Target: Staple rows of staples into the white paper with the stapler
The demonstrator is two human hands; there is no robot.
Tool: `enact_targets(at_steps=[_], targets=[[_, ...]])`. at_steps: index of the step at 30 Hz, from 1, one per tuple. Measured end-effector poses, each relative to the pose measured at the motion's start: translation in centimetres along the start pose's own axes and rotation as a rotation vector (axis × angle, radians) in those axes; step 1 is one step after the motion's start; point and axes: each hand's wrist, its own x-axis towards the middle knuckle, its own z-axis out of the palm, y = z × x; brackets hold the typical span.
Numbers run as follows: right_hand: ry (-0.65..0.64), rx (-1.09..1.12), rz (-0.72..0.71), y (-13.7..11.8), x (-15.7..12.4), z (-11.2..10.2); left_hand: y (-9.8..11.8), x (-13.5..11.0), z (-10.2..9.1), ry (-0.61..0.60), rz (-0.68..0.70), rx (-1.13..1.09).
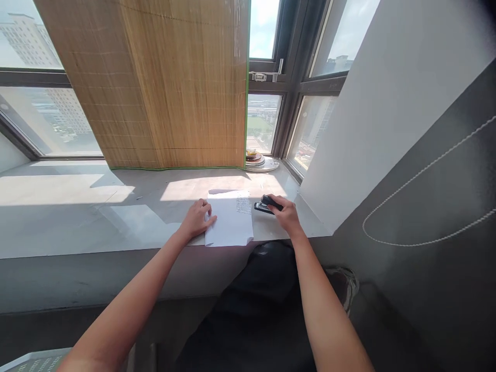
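Just below the middle of the frame, a white rectangular sheet of paper (231, 227) lies on the smooth grey stone sill (77, 222), with faint print near its upper right corner and its lower corner slightly curled. The left hand (198, 217) rests flat on the paper's left edge, fingers loosely spread. The right hand (287, 213) is curled around a black, wedge-shaped stapler (265, 205) at the paper's right edge, while a ribbed bamboo blind (174, 93) hangs above.
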Motion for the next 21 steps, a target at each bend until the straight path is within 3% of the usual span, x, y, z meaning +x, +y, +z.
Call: enact_targets(at_steps=[6, 15, 21], targets=[[-0.162, -0.176, 0.006, 1.9, -0.7, -0.1, 0.5, -0.1, -0.1, -0.129, 0.077, -0.088], [-0.294, -0.050, 0.007, 0.7, -0.1, 0.4, 1.2, 0.1, -0.3, -0.207, 0.075, -0.026], [-0.248, -0.088, -0.094, 0.4, -0.7, 1.8, 1.4, 0.0, -0.6, -0.187, 0.094, 0.006]])
